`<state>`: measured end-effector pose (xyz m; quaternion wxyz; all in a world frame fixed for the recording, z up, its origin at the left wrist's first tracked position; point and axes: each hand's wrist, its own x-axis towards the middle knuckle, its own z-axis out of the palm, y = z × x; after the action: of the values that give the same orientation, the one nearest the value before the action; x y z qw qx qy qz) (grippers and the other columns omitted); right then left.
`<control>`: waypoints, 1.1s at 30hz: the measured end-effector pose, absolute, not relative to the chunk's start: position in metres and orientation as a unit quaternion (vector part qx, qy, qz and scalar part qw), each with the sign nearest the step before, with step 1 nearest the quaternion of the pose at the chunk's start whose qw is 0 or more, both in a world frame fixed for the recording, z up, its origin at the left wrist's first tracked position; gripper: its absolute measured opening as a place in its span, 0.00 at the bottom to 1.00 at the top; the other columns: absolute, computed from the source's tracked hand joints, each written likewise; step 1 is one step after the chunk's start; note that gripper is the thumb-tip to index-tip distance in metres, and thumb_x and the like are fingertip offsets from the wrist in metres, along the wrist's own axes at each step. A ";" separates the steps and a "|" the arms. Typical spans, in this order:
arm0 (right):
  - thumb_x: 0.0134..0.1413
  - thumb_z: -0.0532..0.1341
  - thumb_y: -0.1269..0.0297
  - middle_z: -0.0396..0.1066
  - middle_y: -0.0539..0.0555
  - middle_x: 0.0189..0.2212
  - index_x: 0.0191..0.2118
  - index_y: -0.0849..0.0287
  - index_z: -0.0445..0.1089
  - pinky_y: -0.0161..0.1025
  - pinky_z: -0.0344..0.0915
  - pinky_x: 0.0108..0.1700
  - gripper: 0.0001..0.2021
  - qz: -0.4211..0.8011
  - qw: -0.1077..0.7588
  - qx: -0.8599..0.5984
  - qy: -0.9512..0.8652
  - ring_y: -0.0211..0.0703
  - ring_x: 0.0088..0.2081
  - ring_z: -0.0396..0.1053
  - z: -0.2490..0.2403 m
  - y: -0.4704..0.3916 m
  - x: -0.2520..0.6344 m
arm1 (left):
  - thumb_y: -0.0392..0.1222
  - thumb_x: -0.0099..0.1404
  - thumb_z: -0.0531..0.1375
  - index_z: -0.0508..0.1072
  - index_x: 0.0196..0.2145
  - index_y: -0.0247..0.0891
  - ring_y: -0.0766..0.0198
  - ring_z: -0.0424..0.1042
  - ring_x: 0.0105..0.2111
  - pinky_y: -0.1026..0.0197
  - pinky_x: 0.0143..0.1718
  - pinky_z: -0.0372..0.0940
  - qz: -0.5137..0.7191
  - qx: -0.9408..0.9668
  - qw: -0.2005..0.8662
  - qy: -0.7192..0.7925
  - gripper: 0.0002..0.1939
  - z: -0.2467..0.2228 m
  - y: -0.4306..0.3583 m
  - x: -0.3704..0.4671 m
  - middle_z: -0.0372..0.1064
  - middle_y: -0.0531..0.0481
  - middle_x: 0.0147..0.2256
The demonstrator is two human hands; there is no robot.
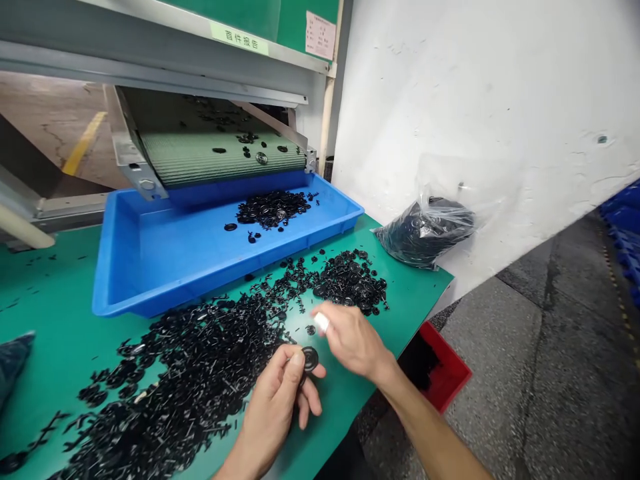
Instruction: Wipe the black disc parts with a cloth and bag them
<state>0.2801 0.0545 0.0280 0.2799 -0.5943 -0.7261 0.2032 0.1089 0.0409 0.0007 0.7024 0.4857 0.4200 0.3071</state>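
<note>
A round black plastic disc [310,359] with a raised ring is pinched between the thumb and fingers of my left hand [280,393], over the front of the green table. My right hand [355,340] is just above and to the right of it, apart from the disc, its fingers curled in. Something white, like a wrap or cover, sits at the tip of its thumb [321,323]; whether those fingers hold anything is hidden. A small loose black part [311,330] lies between the hands. To the left spreads a large heap of small black parts [200,367].
A smaller pile of black discs [350,280] lies behind my right hand. Behind it stands a blue tray [165,240] with black parts, under a green conveyor belt [200,157]. A filled plastic bag [425,230] leans on the white wall; a red bin [453,373] stands below the table edge.
</note>
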 end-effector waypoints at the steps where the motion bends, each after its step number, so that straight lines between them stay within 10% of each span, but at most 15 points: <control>1: 0.60 0.50 0.75 0.71 0.52 0.36 0.46 0.57 0.69 0.34 0.61 0.39 0.14 0.158 0.258 -0.622 -0.723 0.40 0.35 0.68 0.032 0.065 0.282 | 0.59 0.66 0.55 0.68 0.31 0.38 0.70 0.62 0.13 0.68 0.16 0.56 0.312 0.471 0.716 0.410 0.20 0.000 0.042 0.108 0.71 0.52 0.17; 9: 0.62 0.51 0.74 0.66 0.56 0.37 0.39 0.59 0.72 0.36 0.61 0.35 0.12 0.056 0.090 -0.686 -0.720 0.43 0.34 0.67 0.030 0.111 0.280 | 0.50 0.61 0.64 0.72 0.41 0.35 0.66 0.72 0.24 0.66 0.19 0.66 0.351 0.333 0.804 0.346 0.17 0.004 0.051 0.103 0.73 0.47 0.35; 17: 0.59 0.50 0.79 0.65 0.53 0.41 0.40 0.58 0.70 0.32 0.63 0.40 0.15 0.138 0.284 -0.486 -0.815 0.37 0.36 0.65 0.033 0.063 0.288 | 0.55 0.63 0.61 0.70 0.38 0.38 0.65 0.70 0.25 0.69 0.14 0.63 0.359 0.313 0.808 0.347 0.16 0.007 0.056 0.105 0.71 0.50 0.33; 23: 0.54 0.53 0.80 0.67 0.53 0.41 0.39 0.58 0.70 0.32 0.64 0.45 0.13 0.212 0.340 -0.457 -0.794 0.38 0.40 0.67 0.025 0.037 0.275 | 0.58 0.58 0.64 0.66 0.28 0.38 0.75 0.51 0.13 0.74 0.11 0.48 0.349 0.377 0.751 0.414 0.20 0.001 0.054 0.112 0.59 0.60 0.16; 33: 0.53 0.52 0.76 0.71 0.56 0.38 0.49 0.62 0.67 0.35 0.66 0.41 0.18 0.195 0.324 -0.489 -0.786 0.42 0.37 0.69 0.015 0.036 0.265 | 0.63 0.56 0.62 0.66 0.25 0.39 0.74 0.48 0.12 0.72 0.11 0.45 0.335 0.401 0.719 0.457 0.23 0.001 0.051 0.115 0.60 0.59 0.14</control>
<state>0.2649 0.0361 0.0149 0.3239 -0.4885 -0.7864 0.1950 0.1145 0.0514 0.0012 0.7195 0.4014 0.4575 0.3345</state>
